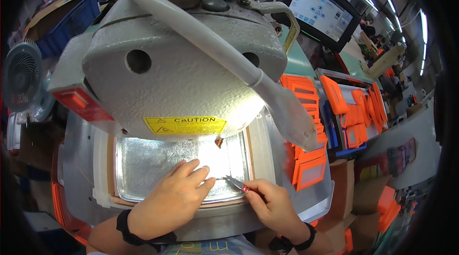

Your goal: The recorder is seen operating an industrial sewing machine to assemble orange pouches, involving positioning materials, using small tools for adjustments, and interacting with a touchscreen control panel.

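Below the grey machine head [191, 78] lies a shiny silver tray-like metal plate [143, 169] with a raised rim, brightly lit. My left hand [174, 197] rests on its near middle part, fingers stretched out and slightly apart, nothing visibly held. My right hand [272, 205] is closed in a pinch on a small pointed metal tool with a red handle [236, 183]. The tool's tip points left onto the plate, close to a short dark mark near my left fingertips. Whether it is a blade or snips, I cannot tell. A small brown piece [219, 143] shows just under the machine head.
Orange frames [311, 171] are stacked right of the plate, and more orange parts [354, 111] fill a tray behind them. A grey lamp arm [282, 106] crosses the machine. A screen [320, 8] stands back right; a fan [24, 73] is at left.
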`<state>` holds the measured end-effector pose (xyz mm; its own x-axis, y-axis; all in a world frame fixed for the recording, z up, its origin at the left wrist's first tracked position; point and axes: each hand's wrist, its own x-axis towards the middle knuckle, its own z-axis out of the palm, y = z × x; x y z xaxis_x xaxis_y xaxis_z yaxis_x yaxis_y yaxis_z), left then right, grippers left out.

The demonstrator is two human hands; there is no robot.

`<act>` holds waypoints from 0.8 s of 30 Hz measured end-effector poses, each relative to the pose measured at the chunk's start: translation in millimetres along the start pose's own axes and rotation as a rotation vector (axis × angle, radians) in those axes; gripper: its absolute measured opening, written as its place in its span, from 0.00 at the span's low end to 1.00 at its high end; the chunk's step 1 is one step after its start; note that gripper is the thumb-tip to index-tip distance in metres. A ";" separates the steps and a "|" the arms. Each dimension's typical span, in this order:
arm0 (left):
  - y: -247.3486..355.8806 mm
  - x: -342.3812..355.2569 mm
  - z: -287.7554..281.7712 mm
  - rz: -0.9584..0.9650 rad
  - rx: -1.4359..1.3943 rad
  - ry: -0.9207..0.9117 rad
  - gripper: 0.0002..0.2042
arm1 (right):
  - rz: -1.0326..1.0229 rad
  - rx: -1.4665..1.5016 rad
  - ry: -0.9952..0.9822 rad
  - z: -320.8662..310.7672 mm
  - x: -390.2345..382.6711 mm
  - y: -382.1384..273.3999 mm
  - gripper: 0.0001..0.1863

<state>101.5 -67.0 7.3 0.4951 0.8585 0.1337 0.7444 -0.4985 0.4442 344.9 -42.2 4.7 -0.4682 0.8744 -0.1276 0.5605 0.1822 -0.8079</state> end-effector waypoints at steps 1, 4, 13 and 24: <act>0.3 -1.1 -0.8 -0.004 -0.004 0.003 0.19 | -0.060 -0.081 0.041 -0.3 -1.2 -1.2 0.12; -3.4 4.8 2.8 0.019 -0.019 -0.001 0.19 | -0.138 -0.340 0.064 -5.2 -4.1 -11.4 0.14; -2.0 2.4 0.3 -0.002 -0.015 -0.007 0.19 | -0.195 -0.464 0.112 -5.5 -5.5 -17.3 0.17; -0.8 2.7 -2.2 -0.007 -0.004 -0.025 0.20 | -0.220 -0.482 0.070 -9.7 -0.3 -16.0 0.16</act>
<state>101.3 -64.0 9.2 0.5012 0.8586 0.1082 0.7460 -0.4920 0.4488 342.8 -41.0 23.2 -0.5725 0.8171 0.0676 0.7122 0.5364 -0.4528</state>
